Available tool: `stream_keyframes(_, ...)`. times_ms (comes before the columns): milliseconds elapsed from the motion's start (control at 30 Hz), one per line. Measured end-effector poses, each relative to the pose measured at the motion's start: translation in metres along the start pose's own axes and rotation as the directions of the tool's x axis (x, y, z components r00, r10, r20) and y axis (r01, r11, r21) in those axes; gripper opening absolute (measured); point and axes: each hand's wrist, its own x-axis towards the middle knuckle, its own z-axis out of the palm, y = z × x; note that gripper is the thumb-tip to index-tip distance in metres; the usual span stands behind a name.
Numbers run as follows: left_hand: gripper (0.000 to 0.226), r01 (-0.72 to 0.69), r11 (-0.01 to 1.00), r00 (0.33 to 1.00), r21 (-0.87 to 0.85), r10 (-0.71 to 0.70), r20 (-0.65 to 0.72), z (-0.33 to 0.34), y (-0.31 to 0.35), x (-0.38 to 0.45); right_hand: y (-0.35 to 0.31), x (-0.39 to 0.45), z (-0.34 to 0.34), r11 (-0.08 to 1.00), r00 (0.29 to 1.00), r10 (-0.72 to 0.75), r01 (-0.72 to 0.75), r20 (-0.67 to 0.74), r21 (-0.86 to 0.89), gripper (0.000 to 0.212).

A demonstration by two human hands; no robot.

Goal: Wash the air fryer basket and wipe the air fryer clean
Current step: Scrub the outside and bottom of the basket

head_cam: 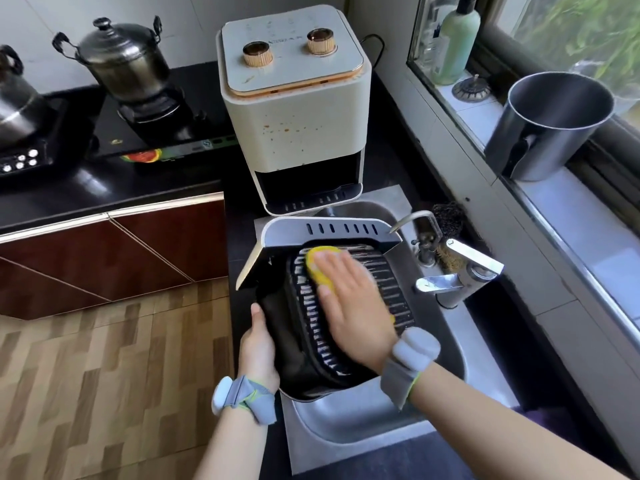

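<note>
The black air fryer basket [304,337] is tilted over the steel sink [346,431], its ribbed grill plate facing up and its cream front panel away from me. My left hand [258,351] grips the basket's near left wall. My right hand [349,306] lies flat with straight fingers on a yellow sponge [320,261], pressing it onto the grill plate. The cream air fryer body [294,112] stands on the counter behind the sink, its drawer slot empty and brown splashes on its front.
A tap [457,271] and a dark scouring pad [446,216] sit right of the sink. A steel pot [550,123] and a green bottle [457,43] stand on the window sill. Two pots [124,60] rest on the stove at left. Wooden floor lies at lower left.
</note>
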Motion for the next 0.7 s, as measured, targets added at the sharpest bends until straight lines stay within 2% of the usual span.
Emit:
stream_keyframes(67, 0.05, 0.002, 1.0, 1.0, -0.011, -0.002, 0.005, 0.0, 0.004, 0.001, 0.02, 0.002, -0.009, 0.983, 0.983, 0.181, -0.182, -0.042, -0.035, 0.044)
stream_keyframes(100, 0.051, -0.01, 1.0, 1.0, -0.004, 0.01, -0.005, 0.0, 0.006, 0.003, 0.016, 0.0, -0.008, 0.979, 0.979, 0.198, -0.2, -0.053, -0.033, 0.045)
stream_keyframes(200, 0.053, 0.003, 1.0, 1.0, 0.009, -0.003, -0.016, -0.001, 0.003, 0.008, -0.017, -0.02, 0.015, 0.999, 0.999, -0.031, 0.03, 0.021, 0.036, 0.049)
stream_keyframes(233, 0.054, 0.017, 1.0, 1.0, 0.001, -0.017, -0.011, -0.002, 0.002, 0.008, -0.016, -0.021, 0.018, 0.996, 0.997, -0.079, 0.079, 0.017, 0.047, 0.051)
stream_keyframes(267, 0.055, 0.03, 1.0, 1.0, -0.003, -0.03, -0.008, -0.003, 0.002, 0.008, -0.006, -0.016, 0.016, 0.998, 0.999, -0.049, 0.049, -0.006, 0.049, 0.05)
stream_keyframes(300, 0.057, 0.034, 0.999, 0.999, -0.004, -0.034, -0.012, -0.003, 0.004, 0.008, 0.012, -0.008, 0.012, 0.997, 0.998, 0.055, -0.055, -0.014, 0.059, 0.048)
stream_keyframes(333, 0.061, 0.028, 1.0, 0.999, 0.002, -0.028, -0.024, -0.004, 0.006, 0.009, 0.033, -0.002, 0.006, 0.968, 0.974, 0.225, -0.224, -0.003, 0.11, 0.046)
stream_keyframes(367, 0.067, 0.013, 0.999, 0.999, 0.029, -0.012, -0.045, -0.005, 0.011, 0.009, 0.051, 0.001, 0.001, 0.908, 0.925, 0.378, -0.378, 0.038, 0.182, 0.046)
stream_keyframes(400, 0.073, -0.012, 0.998, 0.998, 0.069, 0.016, -0.064, -0.006, 0.017, 0.01, 0.056, -0.003, 0.0, 0.865, 0.887, 0.458, -0.459, 0.052, 0.203, 0.046)
stream_keyframes(433, 0.076, -0.033, 0.994, 0.996, 0.106, 0.041, -0.075, -0.005, 0.023, 0.01, 0.047, -0.01, 0.001, 0.874, 0.891, 0.453, -0.449, 0.023, 0.185, 0.047)
stream_keyframes(533, 0.073, -0.056, 0.982, 0.994, 0.181, 0.071, -0.082, -0.003, 0.032, 0.01, -0.009, -0.039, 0.028, 0.986, 0.992, 0.107, -0.096, -0.073, 0.137, 0.052)
stream_keyframes(567, 0.071, -0.061, 0.977, 0.993, 0.207, 0.08, -0.085, -0.002, 0.033, 0.008, -0.013, -0.04, 0.032, 0.989, 0.997, 0.019, -0.009, -0.073, 0.145, 0.051)
stream_keyframes(600, 0.068, -0.069, 0.975, 0.992, 0.212, 0.09, -0.089, -0.001, 0.031, 0.005, -0.007, -0.035, 0.028, 0.987, 0.996, 0.014, 0.0, -0.083, 0.158, 0.05)
stream_keyframes(633, 0.066, -0.073, 0.978, 0.992, 0.196, 0.091, -0.086, 0.0, 0.032, 0.004, 0.006, -0.025, 0.021, 0.979, 0.99, 0.102, -0.082, -0.097, 0.185, 0.049)
stream_keyframes(667, 0.065, -0.074, 0.982, 0.992, 0.174, 0.09, -0.086, 0.0, 0.032, 0.004, 0.023, -0.018, 0.017, 0.943, 0.968, 0.244, -0.224, -0.053, 0.247, 0.048)
stream_keyframes(700, 0.063, -0.086, 0.983, 0.992, 0.161, 0.1, -0.081, 0.001, 0.034, 0.004, 0.041, -0.015, 0.012, 0.85, 0.911, 0.411, -0.395, 0.029, 0.348, 0.047)
